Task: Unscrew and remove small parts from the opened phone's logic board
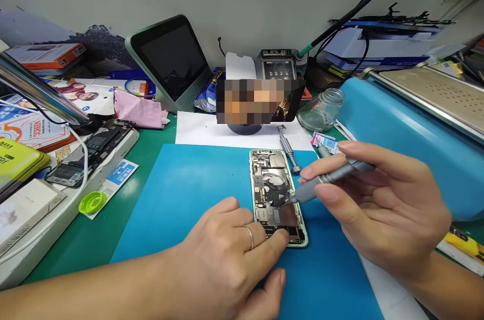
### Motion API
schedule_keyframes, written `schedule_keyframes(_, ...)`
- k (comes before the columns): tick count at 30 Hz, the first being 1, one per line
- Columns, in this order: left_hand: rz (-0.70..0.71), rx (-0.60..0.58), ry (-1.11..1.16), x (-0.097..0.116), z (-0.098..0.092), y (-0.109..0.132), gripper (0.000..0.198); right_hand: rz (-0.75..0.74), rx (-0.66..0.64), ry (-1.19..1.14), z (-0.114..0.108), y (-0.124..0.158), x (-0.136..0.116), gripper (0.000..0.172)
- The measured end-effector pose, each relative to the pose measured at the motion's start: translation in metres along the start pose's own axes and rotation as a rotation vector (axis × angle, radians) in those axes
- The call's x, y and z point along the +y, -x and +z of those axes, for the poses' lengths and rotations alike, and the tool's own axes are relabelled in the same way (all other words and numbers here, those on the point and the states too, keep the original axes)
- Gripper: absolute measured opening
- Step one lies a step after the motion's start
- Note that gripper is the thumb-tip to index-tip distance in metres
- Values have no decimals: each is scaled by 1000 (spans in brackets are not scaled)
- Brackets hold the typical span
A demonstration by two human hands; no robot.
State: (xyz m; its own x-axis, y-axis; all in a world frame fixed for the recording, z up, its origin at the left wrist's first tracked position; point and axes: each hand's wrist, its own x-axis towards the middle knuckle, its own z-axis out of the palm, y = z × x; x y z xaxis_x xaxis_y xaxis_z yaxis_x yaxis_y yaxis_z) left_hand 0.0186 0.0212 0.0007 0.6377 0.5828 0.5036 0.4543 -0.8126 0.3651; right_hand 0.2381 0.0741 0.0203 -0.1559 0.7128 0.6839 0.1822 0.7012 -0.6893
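Observation:
An opened smartphone (282, 216) lies face up on the blue mat, its circuit boards and metal inside exposed. My left hand (230, 254) is on its lower end, holding it down: the index finger presses a dark part there, the other fingers bend by the left edge, and the thumb is apart. Between the thumb and fingers of my right hand (393, 204) is a grey screwdriver (313, 186), tilted, its thin tip over the middle of the phone. Whether the tip touches is too small to tell. Another grey screwdriver (289, 151) lies beyond the phone's upper right corner.
A blue mat (170, 199) covers the green table. Behind stand a screen device (170, 58), a soldering station (280, 65) and a glass jar (321, 108). At left are phone parts (94, 146) and a green cap (93, 202); at right, a large blue machine (408, 153).

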Motion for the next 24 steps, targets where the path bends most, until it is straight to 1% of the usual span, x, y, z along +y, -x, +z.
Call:
schedule_keyframes(3, 26, -28, -82, 1, 4, 3, 37, -28, -49, 6, -3, 1, 0, 61)
schedule_keyframes(9, 96, -17, -221, 7, 10, 9, 46, -8, -66, -1, -5, 2, 0, 60)
schedule_keyframes(12, 104, -32, -265, 10, 13, 10, 50, -5, -68, 0, -5, 2, 0, 60)
schedule_keyframes(19, 86, -51, -268, 10, 17, 12, 55, -6, -74, 26, -5, 3, 1, 62)
schedule_keyframes(24, 74, -93, -236, 11, 14, 13, 51, -18, -92, 37, -4, 3, 1, 64)
